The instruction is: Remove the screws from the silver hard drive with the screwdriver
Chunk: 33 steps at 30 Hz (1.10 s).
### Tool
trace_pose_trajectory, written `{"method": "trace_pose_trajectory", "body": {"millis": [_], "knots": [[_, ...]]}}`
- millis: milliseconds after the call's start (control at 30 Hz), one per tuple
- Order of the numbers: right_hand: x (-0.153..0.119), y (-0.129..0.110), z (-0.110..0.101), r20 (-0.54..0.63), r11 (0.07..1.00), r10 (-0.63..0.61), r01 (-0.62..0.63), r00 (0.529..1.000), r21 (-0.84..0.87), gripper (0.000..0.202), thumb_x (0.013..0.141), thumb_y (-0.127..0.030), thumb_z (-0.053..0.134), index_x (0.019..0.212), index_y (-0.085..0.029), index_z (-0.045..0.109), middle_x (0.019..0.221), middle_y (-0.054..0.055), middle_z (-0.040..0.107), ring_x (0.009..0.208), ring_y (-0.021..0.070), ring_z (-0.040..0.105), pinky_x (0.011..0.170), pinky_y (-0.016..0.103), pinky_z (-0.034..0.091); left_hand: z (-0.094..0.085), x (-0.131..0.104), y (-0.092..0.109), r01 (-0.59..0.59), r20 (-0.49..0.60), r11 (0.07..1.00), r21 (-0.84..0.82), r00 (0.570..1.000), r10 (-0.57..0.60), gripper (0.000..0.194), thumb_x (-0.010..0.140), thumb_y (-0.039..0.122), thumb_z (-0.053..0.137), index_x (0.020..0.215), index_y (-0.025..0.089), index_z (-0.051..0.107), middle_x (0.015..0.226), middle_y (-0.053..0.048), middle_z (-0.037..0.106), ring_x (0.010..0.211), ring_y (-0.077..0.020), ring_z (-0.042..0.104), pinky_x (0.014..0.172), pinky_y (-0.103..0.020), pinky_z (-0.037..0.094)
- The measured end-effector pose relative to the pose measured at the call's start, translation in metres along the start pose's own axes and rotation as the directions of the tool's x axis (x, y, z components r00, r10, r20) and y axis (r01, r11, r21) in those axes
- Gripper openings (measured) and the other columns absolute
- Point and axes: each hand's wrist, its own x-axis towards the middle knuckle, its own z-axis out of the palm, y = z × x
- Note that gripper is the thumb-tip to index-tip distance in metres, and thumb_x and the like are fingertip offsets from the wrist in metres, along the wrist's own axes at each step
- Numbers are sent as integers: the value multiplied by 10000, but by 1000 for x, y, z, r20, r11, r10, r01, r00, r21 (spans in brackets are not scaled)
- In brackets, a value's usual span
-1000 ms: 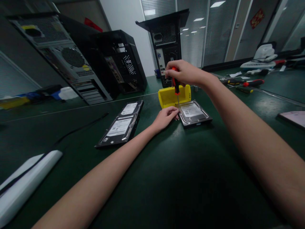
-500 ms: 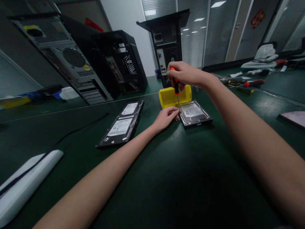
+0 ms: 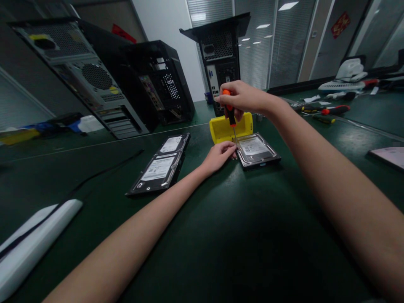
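Observation:
A hard drive [image 3: 253,147] with a white label lies flat in front of an open yellow case [image 3: 232,128]. My right hand [image 3: 236,99] is closed around the red-and-black handle of a screwdriver [image 3: 232,118], held nearly upright. Its tip meets the left edge of the drive, close to my left fingertips. My left hand [image 3: 219,155] rests on the table with its fingers curled against that same edge; the thumb side is partly hidden. To the left of it, two more hard drives [image 3: 172,144] [image 3: 157,170] lie end to end, label side up.
Computer cases [image 3: 94,80] [image 3: 164,84] [image 3: 221,54] stand along the back. Pliers and other hand tools [image 3: 336,110] lie at the right. A white object [image 3: 41,235] with a black cable over it is at the near left, and a flat pinkish item [image 3: 388,158] at the right edge.
My right hand and the screwdriver handle have shifted slightly left, as the wrist turned a little. The left hand and the hard drive stay in place; the whole view moved very slightly.

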Motion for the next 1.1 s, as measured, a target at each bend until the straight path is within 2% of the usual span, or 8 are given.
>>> {"method": "trace_pose_trajectory", "body": {"millis": [400, 733, 867, 1000, 1100], "knots": [[-1, -1, 0, 22, 1000, -10, 10, 1000, 9, 220, 843, -343, 561, 720, -184, 470, 637, 16, 540, 557, 97, 561, 468, 193, 468, 0, 1, -3, 1, 1, 1000, -2, 1000, -1, 260, 903, 326, 468, 927, 112, 614, 721, -21, 603, 688, -126, 556, 715, -261, 441], [-1, -2, 0, 35, 1000, -14, 14, 999, 0, 189, 849, -320, 544, 741, -184, 468, 630, 9, 531, 501, 83, 528, 440, 191, 454, 0, 0, 1, 2, 0, 1000, -13, 1000, -2, 239, 903, 299, 475, 911, 103, 611, 718, -23, 598, 688, -122, 557, 706, -254, 435], [1, 1, 1, 13, 998, -43, 43, 999, -47, 136, 857, -312, 525, 861, -177, 527, 706, 23, 562, 491, 90, 538, 445, 216, 455, 0, 0, 0, 4, -1, 1000, -14, 1000, -4, 239, 902, 304, 478, 908, 107, 614, 714, -22, 602, 684, -122, 558, 711, -257, 435], [1, 3, 2, -30, 989, -68, 63, 997, -137, 243, 881, -320, 488, 1071, -178, 543, 773, 27, 585, 470, 72, 530, 430, 195, 429, 0, 0, -2, 4, -5, 1000, -16, 1000, -4, 240, 901, 302, 480, 917, 103, 614, 720, -27, 611, 690, -122, 562, 715, -258, 437], [0, 3, 2, -30, 981, -73, 66, 997, -183, 296, 888, -307, 481, 1152, -178, 518, 759, 21, 587, 467, 63, 526, 420, 171, 412, 0, 1, -5, -4, -3, 1000, -15, 1000, 4, 251, 900, 313, 480, 925, 104, 616, 722, -27, 612, 690, -124, 563, 715, -259, 440]]}}
